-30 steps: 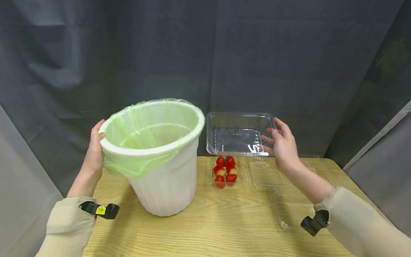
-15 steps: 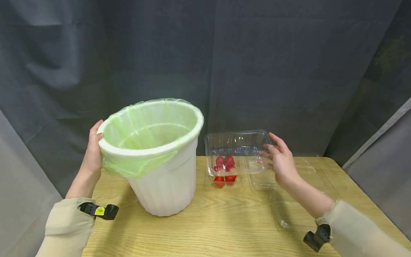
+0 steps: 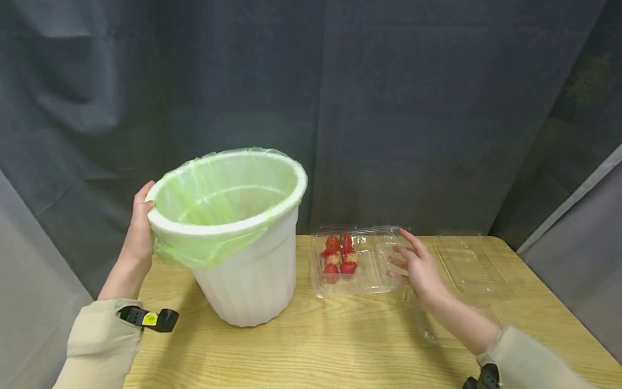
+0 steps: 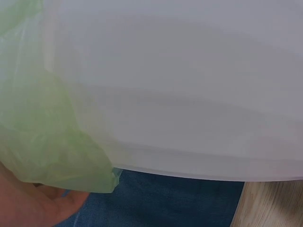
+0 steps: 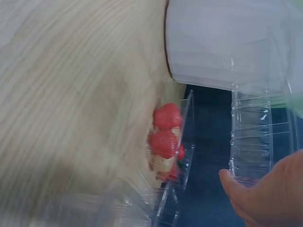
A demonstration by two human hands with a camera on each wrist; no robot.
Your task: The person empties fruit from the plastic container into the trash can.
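A white bin (image 3: 248,270) lined with a green bag (image 3: 214,200) stands on the left of the wooden table (image 3: 340,346). My left hand (image 3: 137,229) grips its rim, thumb on top; the left wrist view shows only my palm (image 4: 28,203), the bag (image 4: 52,142) and the bin wall (image 4: 189,94). A clear clamshell box (image 3: 362,265) with several strawberries (image 3: 338,256) lies right of the bin, its lid folded down over the fruit. My right hand (image 3: 415,267) rests with spread fingers on the lid's right edge. The right wrist view shows the strawberries (image 5: 165,142), the lid (image 5: 255,132) and my right hand (image 5: 270,194).
Two more clear plastic boxes lie on the right of the table, one open at the back (image 3: 466,259) and one nearer me (image 3: 432,324). A dark curtain (image 3: 389,108) hangs close behind the table.
My right hand has swung the clamshell lid from upright down over the strawberries and come lower with it. The left hand and the bin have stayed put.
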